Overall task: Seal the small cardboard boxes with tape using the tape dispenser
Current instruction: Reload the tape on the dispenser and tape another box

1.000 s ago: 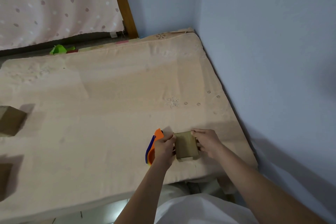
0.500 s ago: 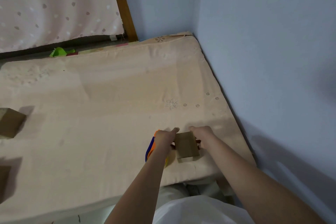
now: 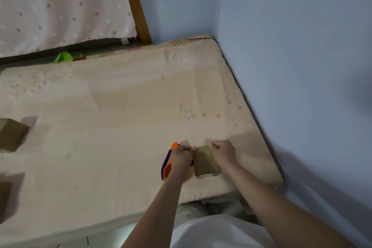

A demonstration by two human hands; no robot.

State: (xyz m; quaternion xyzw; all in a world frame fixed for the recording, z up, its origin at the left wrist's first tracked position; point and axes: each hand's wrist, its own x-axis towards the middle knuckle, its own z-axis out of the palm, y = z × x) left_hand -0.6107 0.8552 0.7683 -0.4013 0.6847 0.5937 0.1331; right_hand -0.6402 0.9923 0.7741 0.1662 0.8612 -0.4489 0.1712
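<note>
Head view, our inventory: small cardboard box on the mattress near its front right corner; our left hand and right hand grip its sides, fingers curled. Orange tape dispenser just left, partly hidden. Second box far left.

- A beige mattress with faint embroidered flowers spreads ahead of and to the left of the hands.
- 2 pale blue walls meet in a corner beyond the hands.
- Far ahead to the left, a pink dotted curtain hangs beside a wooden post.
- The light is soft and dim.
</note>
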